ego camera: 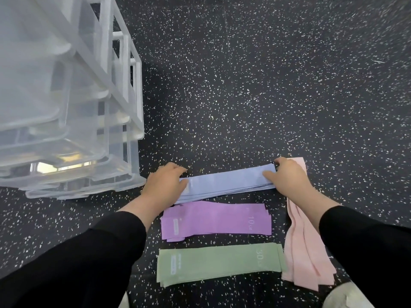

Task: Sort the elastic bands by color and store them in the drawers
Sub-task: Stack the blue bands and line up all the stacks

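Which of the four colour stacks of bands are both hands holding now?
The blue stack, farthest from the person: the left hand and right hand grip its two ends. The purple, green and pink stacks lie untouched.

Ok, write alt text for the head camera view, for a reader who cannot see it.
Two bare hands, left and right, grip the ends of a stack of flat blue elastic bands on a black speckled floor. Purple, green and pink stacks lie nearer; a clear plastic drawer unit stands left.
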The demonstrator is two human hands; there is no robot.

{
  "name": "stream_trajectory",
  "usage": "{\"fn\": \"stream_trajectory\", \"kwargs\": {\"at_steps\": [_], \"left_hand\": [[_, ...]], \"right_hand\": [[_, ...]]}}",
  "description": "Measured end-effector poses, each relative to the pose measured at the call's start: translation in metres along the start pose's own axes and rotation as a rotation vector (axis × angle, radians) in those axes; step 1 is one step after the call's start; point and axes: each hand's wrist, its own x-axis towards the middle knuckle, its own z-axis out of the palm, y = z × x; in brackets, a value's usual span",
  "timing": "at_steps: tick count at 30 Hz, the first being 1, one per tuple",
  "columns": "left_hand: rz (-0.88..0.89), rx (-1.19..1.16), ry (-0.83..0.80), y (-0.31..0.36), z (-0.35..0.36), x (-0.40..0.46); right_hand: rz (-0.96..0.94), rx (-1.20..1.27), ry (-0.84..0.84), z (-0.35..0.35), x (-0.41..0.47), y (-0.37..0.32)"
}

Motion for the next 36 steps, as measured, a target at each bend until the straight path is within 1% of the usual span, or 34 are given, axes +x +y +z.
{"fn": "stream_trajectory", "kwargs": {"at_steps": [4,8,11,13,16,19,21,24,28,33,36], "left_hand": [[0.044,0.038,-0.021,0.006,0.004,0.001],[0.044,0.082,-0.004,0.01,0.008,0.001],[0.017,0.121,0.011,0.012,0.01,0.0],[-0.001,0.14,0.019,0.013,0.01,-0.001],[0.025,0.114,0.052,0.016,0.008,-0.004],[0.06,0.097,0.101,0.022,0.001,-0.013],[0.077,0.098,0.119,0.027,-0.004,-0.022],[0.102,0.091,0.13,0.036,-0.007,-0.041],[0.144,0.066,0.19,0.048,0.0,-0.08],[0.182,0.078,0.188,0.053,0.021,-0.141],[0.12,0.051,0.182,0.05,0.034,-0.176]], "right_hand": [[0.003,0.004,-0.023,0.003,0.0,-0.004],[0.051,0.052,-0.043,0.002,0.005,-0.006],[0.058,0.037,-0.041,0.001,0.005,-0.006],[0.04,0.012,-0.015,0.002,0.003,-0.005],[-0.012,-0.027,0.073,0.002,-0.005,-0.007],[-0.079,0.026,0.163,-0.005,-0.015,-0.012],[-0.145,0.043,0.174,-0.011,-0.024,-0.015],[-0.234,0.057,0.178,-0.018,-0.045,-0.017],[-0.324,0.073,0.144,-0.017,-0.088,-0.017],[-0.294,0.105,0.063,0.003,-0.153,-0.007],[-0.264,0.137,0.031,0.022,-0.188,0.009]]}}
